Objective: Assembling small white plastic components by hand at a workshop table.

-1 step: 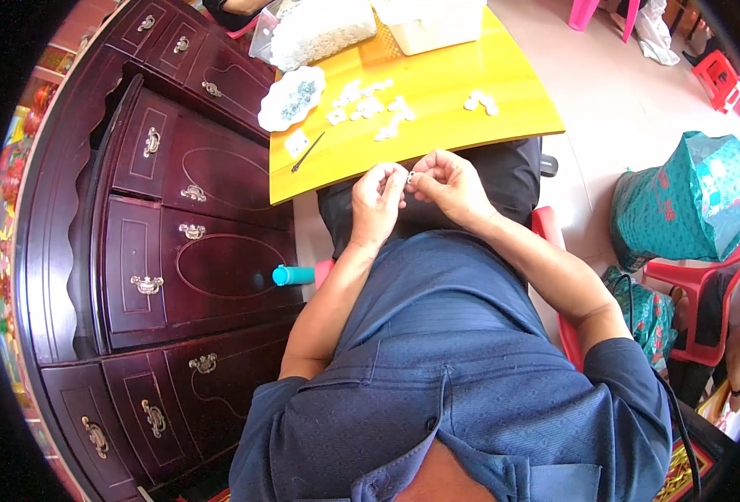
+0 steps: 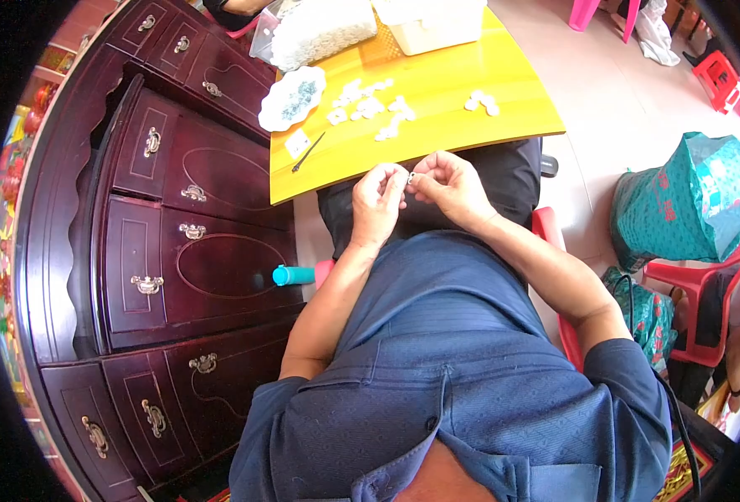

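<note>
Over my lap, just off the near edge of the yellow table, both hands meet at the fingertips. My left hand and my right hand pinch a small whitish piece between them, largely covered by the fingers. Small white pieces lie loosely scattered over the tabletop, with another little group farther right. A scalloped white dish of small grey-blue bits sits at the table's left side. Close to it lie a thin dark tool and a small white card-like square.
At the back of the table are a bag of white pieces and a white tub. A dark wooden cabinet lines the left, with a teal bottle beside it. A teal bag rests on a red chair at right.
</note>
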Demonstrator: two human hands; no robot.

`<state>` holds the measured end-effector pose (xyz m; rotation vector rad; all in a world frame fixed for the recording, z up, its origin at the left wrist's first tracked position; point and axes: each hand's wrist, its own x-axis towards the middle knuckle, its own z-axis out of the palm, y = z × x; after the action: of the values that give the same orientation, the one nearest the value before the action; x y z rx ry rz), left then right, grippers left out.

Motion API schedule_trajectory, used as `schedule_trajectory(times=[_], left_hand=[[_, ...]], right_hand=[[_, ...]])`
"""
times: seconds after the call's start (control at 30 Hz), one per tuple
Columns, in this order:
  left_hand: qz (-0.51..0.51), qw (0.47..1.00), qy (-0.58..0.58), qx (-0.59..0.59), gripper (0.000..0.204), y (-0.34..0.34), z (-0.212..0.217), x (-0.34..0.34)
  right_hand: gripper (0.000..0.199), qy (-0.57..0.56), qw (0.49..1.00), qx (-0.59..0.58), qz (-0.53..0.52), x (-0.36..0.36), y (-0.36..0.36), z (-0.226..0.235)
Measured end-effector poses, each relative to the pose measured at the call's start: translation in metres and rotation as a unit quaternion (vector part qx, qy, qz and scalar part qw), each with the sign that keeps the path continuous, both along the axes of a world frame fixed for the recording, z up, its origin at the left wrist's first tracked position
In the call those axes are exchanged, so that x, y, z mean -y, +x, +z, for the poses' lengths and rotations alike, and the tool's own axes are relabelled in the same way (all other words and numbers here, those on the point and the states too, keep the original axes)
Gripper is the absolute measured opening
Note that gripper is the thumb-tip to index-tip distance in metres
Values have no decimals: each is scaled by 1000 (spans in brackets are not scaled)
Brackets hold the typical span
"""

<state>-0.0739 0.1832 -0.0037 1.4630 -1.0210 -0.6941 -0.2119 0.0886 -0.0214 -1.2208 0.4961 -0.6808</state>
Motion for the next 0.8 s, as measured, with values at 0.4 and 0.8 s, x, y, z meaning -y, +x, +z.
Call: schedule_trajectory(times=[0.4,0.8], left_hand=[[-5,1000,1,7,16,0,-1,1],[-9,1000,-7,-28,14,-4,1,1]], right_hand=[[10,-7,1000,-5,-6,-1,0,-1],[10,12,1000,22,-14,-4,0,-8]])
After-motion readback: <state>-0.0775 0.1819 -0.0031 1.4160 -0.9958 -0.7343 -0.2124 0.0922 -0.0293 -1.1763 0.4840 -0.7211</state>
